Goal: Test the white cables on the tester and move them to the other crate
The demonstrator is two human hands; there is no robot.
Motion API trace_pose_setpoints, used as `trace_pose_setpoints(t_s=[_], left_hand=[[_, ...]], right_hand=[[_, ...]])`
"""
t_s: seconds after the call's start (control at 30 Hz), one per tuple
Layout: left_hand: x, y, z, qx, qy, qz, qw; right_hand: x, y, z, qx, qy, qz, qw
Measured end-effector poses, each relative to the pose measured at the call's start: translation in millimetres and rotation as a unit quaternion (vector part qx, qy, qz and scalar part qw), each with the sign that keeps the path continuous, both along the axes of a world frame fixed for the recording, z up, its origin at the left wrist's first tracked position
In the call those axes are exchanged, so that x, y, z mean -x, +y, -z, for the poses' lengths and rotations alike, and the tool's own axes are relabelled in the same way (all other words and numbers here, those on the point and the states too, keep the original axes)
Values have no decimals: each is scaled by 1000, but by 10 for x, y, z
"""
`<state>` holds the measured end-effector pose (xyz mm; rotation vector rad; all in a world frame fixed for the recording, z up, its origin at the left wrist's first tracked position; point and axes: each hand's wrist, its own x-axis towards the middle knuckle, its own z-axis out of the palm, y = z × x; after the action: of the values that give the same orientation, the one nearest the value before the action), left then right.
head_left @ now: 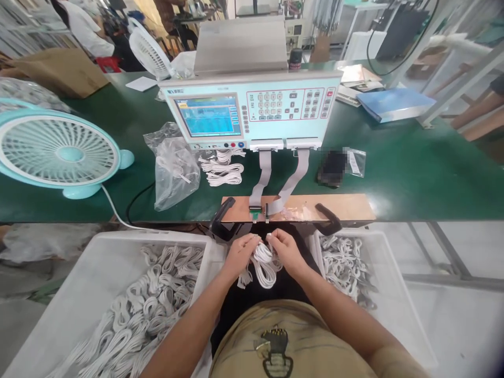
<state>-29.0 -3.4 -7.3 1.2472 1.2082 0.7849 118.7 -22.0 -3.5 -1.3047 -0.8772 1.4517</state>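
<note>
My left hand (240,254) and my right hand (286,249) both grip a coiled white cable (264,269) just below the table edge, above my lap. Its loops hang down between the hands. Directly above them a small green connector fixture (258,211) sits on a wooden board (338,206), joined by two grey ribbon cables (264,176) to a pale tester (252,110) with a lit screen and keypad.
A white bin (90,294) of coiled white cables stands at my left and another white bin (354,268) at my right. On the green table lie a turquoise fan (59,152), plastic bags (173,168), loose cable bundles (224,170), a blue folder (396,104) and a cardboard box (59,71). A person stands at the far left back.
</note>
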Motion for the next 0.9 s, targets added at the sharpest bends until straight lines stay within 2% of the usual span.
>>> trace_pose_setpoints(t_s=[0.07,0.13,0.2,0.27,0.3,0.4,0.47,0.53,0.6,0.67,0.77,0.9], left_hand=[[16,-156,3,-17,-21,-25,999],[40,-276,11,-24,-48,-36,998],[59,-349,19,-38,-57,-16,998],[56,-385,20,-64,-50,18,996],[44,-394,15,-81,-48,27,995],[-28,-408,-21,-126,-46,57,989],[-79,-421,-51,-164,-29,80,983],[-114,-439,-71,-205,6,102,973],[-129,-453,-74,-234,45,103,966],[-131,-457,-64,-243,71,67,965],[-121,-443,-47,-242,84,11,967],[-108,-417,-37,-245,97,19,964]], right_hand=[[-335,-139,-55,2,-69,-60,996],[-744,-269,-106,-1,-205,-118,972],[-1067,-369,-153,-34,-390,-62,918],[-1167,-439,-195,-83,-476,-34,875],[-1121,-464,-211,-106,-469,-52,875],[-729,-492,-224,-141,-326,-156,922],[-435,-477,-198,-145,-246,-163,944],[-239,-448,-151,-151,-221,-140,953],[-164,-415,-103,-170,-223,-125,952],[-177,-382,-74,-198,-226,-135,944],[-261,-330,-88,-249,-232,-195,920],[-330,-258,-134,-279,-252,-275,885]])
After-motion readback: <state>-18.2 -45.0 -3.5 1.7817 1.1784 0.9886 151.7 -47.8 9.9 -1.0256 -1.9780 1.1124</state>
